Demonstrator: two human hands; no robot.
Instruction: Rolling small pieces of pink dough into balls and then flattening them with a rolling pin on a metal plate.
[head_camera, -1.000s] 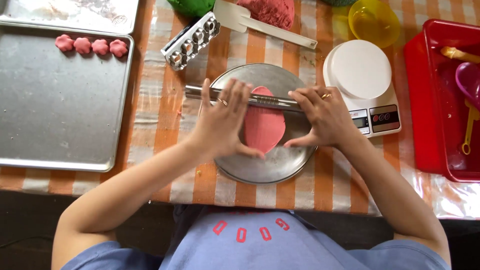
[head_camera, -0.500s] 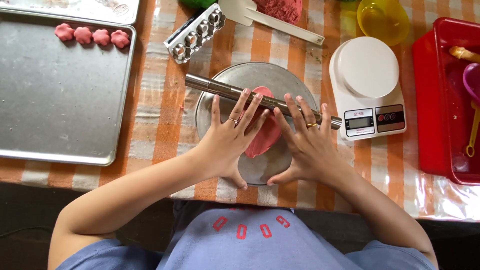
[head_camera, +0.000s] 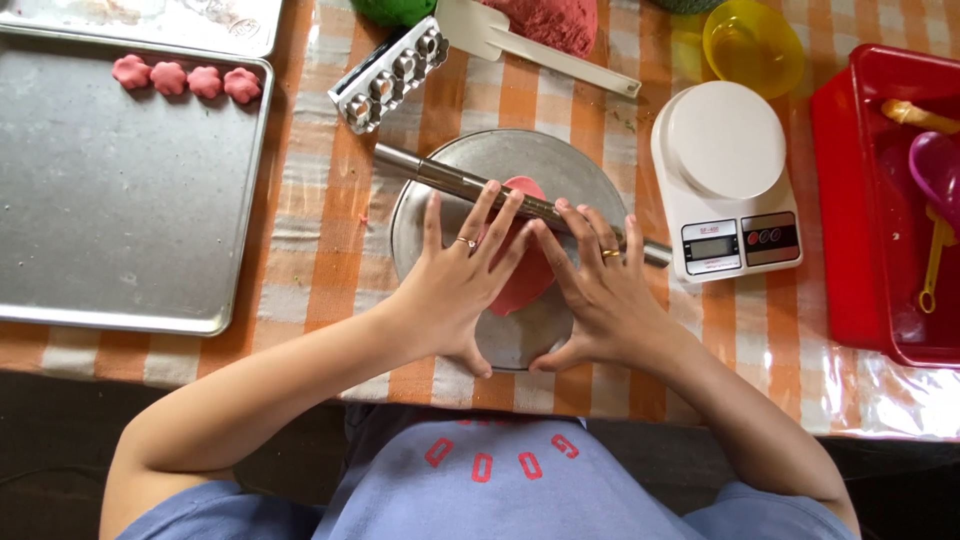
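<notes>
Centrally, soft pink flattened dough (head_camera: 522, 285) lay on round metal plate (head_camera: 440, 200), desk centre. Left hand (head_camera: 455, 285), right hand (head_camera: 600, 295) apart, fingers splayed, pressing long steel rolling pin (head_camera: 430, 175). Dough likely pliable, tearable; lift by edge.

Centre frame, my hands (head_camera: 455, 285) (head_camera: 600, 295) lie on the rolling pin (head_camera: 440, 180) across dough (head_camera: 525, 280) on the round plate (head_camera: 440, 225); baking tray (head_camera: 110, 240) at left, scale (head_camera: 725, 170) at right.
</notes>
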